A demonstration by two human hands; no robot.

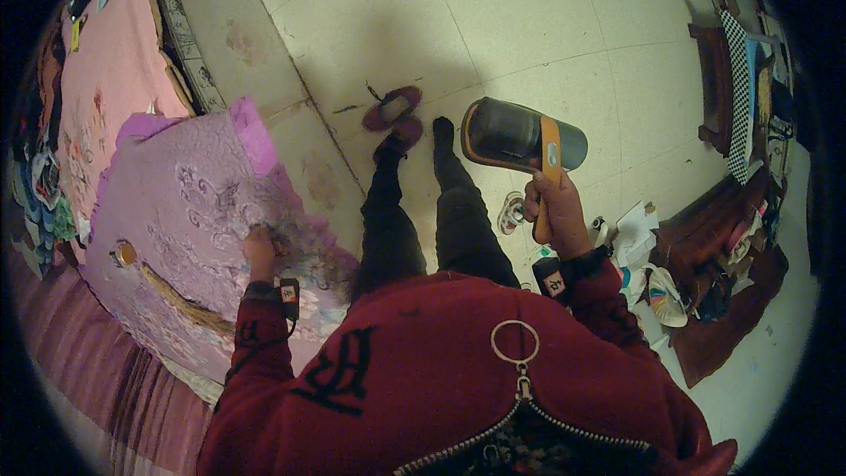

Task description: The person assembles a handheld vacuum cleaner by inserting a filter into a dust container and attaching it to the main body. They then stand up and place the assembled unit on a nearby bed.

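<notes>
My right hand [559, 203] is closed round the orange-brown handle of a handheld vacuum cleaner [507, 134]. The cleaner has a dark, see-through front and a grey end, and it is held up above the floor. On the bed to my left lies a purple quilt [207, 185] with a ruffled edge and raised swirl patterns. My left hand [261, 251] is down on this quilt with its fingers curled; what they hold, if anything, is hidden. A long brush [181, 300] with straw-coloured bristles lies on the quilt beside my left forearm.
Pink bedding [123, 44] lies farther up the left side, and a striped purple cover [97, 379] nearer. Dark red shoes [392, 110] are on the tiled floor [529, 26] by my feet. At right, a dark red wooden bench [712, 79] and piled clutter [696, 273] take up floor space.
</notes>
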